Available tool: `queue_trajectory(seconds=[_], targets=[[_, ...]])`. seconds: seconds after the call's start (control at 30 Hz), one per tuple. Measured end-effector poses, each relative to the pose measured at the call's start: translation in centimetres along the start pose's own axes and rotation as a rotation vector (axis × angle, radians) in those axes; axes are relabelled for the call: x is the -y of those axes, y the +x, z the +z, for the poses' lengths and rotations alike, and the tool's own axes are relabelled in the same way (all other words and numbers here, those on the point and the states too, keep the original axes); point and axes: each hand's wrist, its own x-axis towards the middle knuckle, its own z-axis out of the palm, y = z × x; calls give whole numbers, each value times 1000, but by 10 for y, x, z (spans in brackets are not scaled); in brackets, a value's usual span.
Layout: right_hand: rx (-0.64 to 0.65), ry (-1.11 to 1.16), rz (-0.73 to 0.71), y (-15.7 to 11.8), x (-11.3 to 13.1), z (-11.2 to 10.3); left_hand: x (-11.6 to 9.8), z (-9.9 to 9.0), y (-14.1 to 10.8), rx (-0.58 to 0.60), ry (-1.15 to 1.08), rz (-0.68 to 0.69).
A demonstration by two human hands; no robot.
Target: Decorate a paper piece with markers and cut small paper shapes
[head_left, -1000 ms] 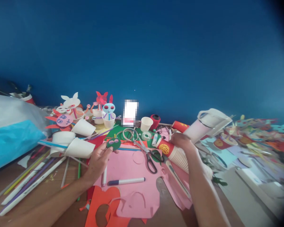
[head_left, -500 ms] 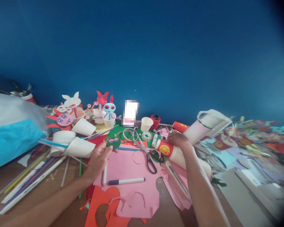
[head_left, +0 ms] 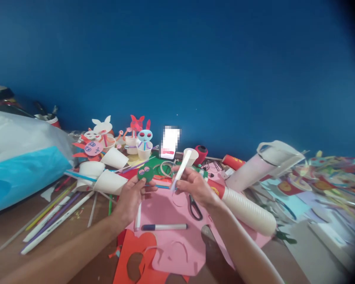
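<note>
A round green paper face with pinkish eyes is pinched in my left hand, thumb on its lower edge. My right hand grips a slim white stick-like object, raised at a slant; its exact kind is hard to tell. Pink paper lies under both hands, and on it rests a marker with a dark blue cap. Dark-handled scissors lie partly hidden beside my right hand.
Paper-cup figures and tipped white cups stand at the left. A long stack of cups and a white jug lie at the right. Orange cut paper is in front, and a bright phone stands behind.
My right hand has moved left from the cup stack's far end and now holds the white object. My left hand still holds the green face, now turned more toward me. The view has shifted slightly left.
</note>
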Motion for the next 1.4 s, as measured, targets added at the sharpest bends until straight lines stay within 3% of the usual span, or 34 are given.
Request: queue_trajectory(seconds=[0.13,0.3,0.47,0.6,0.77,0.9,1.1,1.3,1.4], targets=[[-20,17,-49,1,-14,23,-2,2,-3,-28,-15,-8],[-157,-265,-224,-3,-31,50,5,2,-2,-41,62,11],[-19,-475,-332,-10,-39,66,16,-5,3,-39,280,165],[66,-651,-328,-15,-35,67,18,-8,4,-90,514,282],[61,-791,-362,-16,-33,66,14,-4,-2,-37,646,329],[22,-954,-456,-17,-38,65,16,-2,-5,6,580,303],[34,-1162,-789,-28,-30,58,18,7,-9,118,392,153],[38,-1145,-840,-34,-11,56,6,25,-18,183,299,166],[39,-1120,-831,-42,3,57,2,25,-18,196,290,174]])
